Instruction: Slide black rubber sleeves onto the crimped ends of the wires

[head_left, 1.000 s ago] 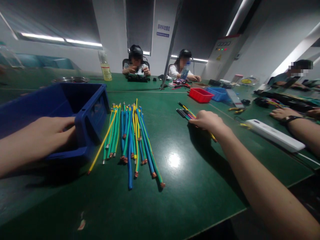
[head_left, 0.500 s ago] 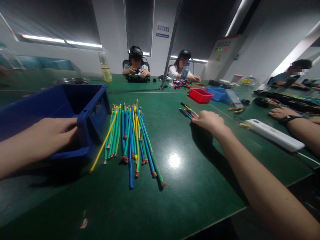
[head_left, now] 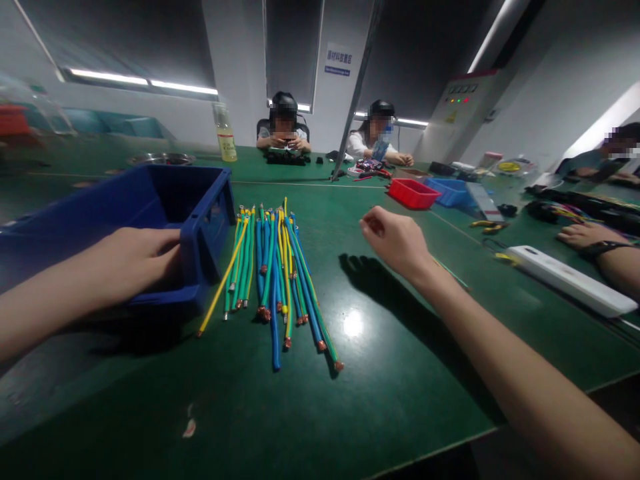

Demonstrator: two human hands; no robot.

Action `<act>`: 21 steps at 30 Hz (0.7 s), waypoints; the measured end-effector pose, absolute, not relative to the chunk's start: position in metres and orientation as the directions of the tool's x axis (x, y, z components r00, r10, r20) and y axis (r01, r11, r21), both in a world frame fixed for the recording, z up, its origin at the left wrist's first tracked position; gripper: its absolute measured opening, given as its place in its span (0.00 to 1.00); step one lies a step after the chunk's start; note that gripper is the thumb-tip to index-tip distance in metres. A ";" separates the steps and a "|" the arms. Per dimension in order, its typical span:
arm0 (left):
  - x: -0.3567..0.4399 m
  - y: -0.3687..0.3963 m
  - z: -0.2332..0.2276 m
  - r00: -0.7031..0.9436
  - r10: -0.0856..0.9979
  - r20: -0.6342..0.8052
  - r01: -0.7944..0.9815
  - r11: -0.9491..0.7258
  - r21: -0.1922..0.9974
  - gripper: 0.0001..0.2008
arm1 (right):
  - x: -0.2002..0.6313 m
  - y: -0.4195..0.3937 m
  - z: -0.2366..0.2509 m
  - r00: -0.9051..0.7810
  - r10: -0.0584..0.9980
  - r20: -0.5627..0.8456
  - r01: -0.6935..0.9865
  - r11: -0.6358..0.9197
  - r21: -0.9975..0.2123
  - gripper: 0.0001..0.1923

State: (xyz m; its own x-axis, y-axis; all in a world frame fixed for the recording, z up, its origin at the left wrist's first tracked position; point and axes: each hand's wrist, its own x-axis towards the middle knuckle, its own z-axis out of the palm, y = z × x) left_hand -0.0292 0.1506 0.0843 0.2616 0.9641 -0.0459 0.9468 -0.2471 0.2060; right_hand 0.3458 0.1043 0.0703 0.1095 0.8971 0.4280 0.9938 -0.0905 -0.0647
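Observation:
At the left, my left hand (head_left: 133, 260) reaches over the near side of a dark blue plastic bin (head_left: 213, 230). Its fingers are wrapped round the bin's front wall, with the tips hidden inside. My right hand (head_left: 395, 240) is raised a little above the table, its fingers loosely curled and apart, with nothing visible in them. Behind its wrist, the ends of thin wires (head_left: 453, 275) show; the hand hides the rest. Between my hands lies a spread of cut cables (head_left: 275, 280) in blue, green and yellow-green, several with bare copper ends, some with metal lugs.
A red tray (head_left: 414, 193) and a light blue tray (head_left: 450, 191) stand beyond my right hand. Further right are yellow-handled pliers (head_left: 489, 227), a white power strip (head_left: 573, 280) and a co-worker's hand (head_left: 583, 235). A bottle (head_left: 226, 137) stands behind the bin; two people sit across.
My right hand has lifted off the bundle of thin wires and moved left, its fingers loosening. My left hand stays on the bin. The view has shifted slightly.

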 end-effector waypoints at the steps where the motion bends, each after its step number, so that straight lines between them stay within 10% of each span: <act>1: -0.028 0.149 0.085 0.266 0.963 -0.049 0.947 -0.251 0.200 0.29 | 0.333 0.101 0.069 0.019 0.888 0.459 0.998 0.008 -0.056 0.11; 7: -0.022 0.145 0.090 0.248 0.969 0.004 0.962 -0.246 0.119 0.32 | 0.281 0.084 0.055 -0.537 0.695 0.479 0.802 0.596 0.034 0.15; 13: -0.025 0.145 0.090 0.153 0.987 -0.050 0.985 -0.148 0.089 0.29 | 0.278 0.086 0.042 -0.600 0.723 0.344 0.733 0.668 -0.126 0.30; 21: -0.027 0.145 0.089 0.144 0.985 -0.098 0.981 -0.129 0.146 0.25 | 0.277 0.089 0.039 -0.575 0.725 0.378 0.712 0.671 -0.205 0.20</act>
